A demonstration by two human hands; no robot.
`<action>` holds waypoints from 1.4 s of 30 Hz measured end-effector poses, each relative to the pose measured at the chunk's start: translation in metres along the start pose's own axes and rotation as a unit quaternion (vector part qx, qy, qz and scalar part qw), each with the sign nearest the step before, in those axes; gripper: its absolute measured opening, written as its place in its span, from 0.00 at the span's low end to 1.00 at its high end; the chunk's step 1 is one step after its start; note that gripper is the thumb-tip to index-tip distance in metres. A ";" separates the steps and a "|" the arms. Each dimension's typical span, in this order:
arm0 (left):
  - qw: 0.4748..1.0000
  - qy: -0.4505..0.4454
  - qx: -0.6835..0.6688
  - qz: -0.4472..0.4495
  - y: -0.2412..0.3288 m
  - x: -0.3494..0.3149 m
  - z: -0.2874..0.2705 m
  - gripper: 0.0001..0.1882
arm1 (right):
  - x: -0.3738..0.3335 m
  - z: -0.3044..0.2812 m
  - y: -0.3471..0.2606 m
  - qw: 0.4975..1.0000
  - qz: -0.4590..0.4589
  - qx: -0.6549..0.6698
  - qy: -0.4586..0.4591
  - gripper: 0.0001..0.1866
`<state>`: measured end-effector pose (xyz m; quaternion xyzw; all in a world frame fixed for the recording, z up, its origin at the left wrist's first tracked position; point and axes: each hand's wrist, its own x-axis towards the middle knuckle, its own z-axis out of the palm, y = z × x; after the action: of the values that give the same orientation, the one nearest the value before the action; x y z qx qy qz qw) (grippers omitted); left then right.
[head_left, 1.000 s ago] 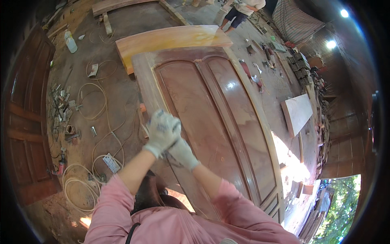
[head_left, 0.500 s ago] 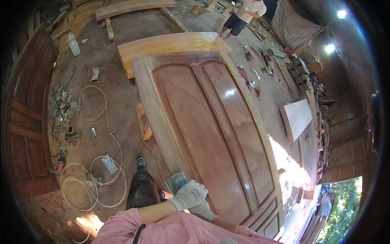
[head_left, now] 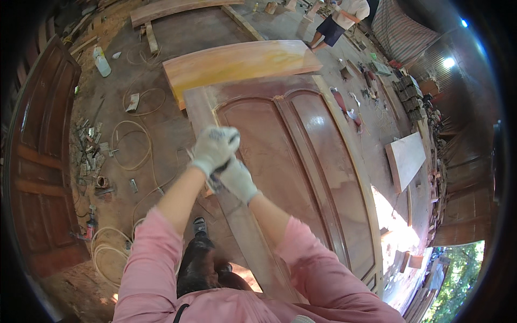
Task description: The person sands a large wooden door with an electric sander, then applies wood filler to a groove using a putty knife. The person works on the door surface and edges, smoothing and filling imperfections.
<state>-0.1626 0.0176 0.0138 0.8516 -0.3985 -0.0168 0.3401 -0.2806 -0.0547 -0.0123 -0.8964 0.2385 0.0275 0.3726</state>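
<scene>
Both of my hands wear pale work gloves and are close together over the left stile of a brown panelled wooden door. My left hand is the farther one, its fingers curled closed. Just nearer and to its right, my right hand is also closed, near or against the left one. Under them shows a bit of a flat grey pad, mostly hidden by the gloves; its exact kind is not clear. The door lies flat, with two arched panels.
Beyond the door lies a yellow-stained curved board. A hose coils on the floor at left, near scattered offcuts and a red power tool. Another door leans at far left. A person stands at the back.
Both hands have moved away from me along the door's left stile, from its near part to well up its length. My arms are now stretched forward.
</scene>
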 end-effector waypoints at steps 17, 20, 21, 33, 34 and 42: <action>0.990 -0.099 -0.054 0.086 0.194 -0.210 0.052 0.09 | -0.297 -0.031 0.131 0.968 0.048 -0.092 -0.227 0.27; 0.974 -0.133 -0.059 0.176 0.252 -0.283 0.065 0.09 | -0.405 -0.039 0.167 0.967 -0.012 -0.161 -0.197 0.30; 0.965 -0.137 -0.063 0.215 0.266 -0.300 0.068 0.09 | -0.434 -0.042 0.174 0.979 -0.023 -0.123 -0.164 0.30; 0.986 -0.059 -0.026 0.154 0.188 -0.212 0.054 0.09 | -0.296 -0.039 0.135 0.971 -0.046 -0.176 -0.155 0.35; 0.991 -0.028 -0.011 0.134 0.171 -0.192 0.048 0.09 | -0.262 -0.035 0.121 0.965 -0.029 -0.210 -0.152 0.35; 0.999 0.014 0.013 0.026 0.022 -0.010 0.016 0.14 | -0.008 -0.031 0.020 0.997 -0.045 0.009 -0.063 0.27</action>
<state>-0.1883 0.0056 0.0123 0.8455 -0.4159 0.0093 0.3349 -0.3003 -0.0846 -0.0012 -0.8991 0.1744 0.0652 0.3962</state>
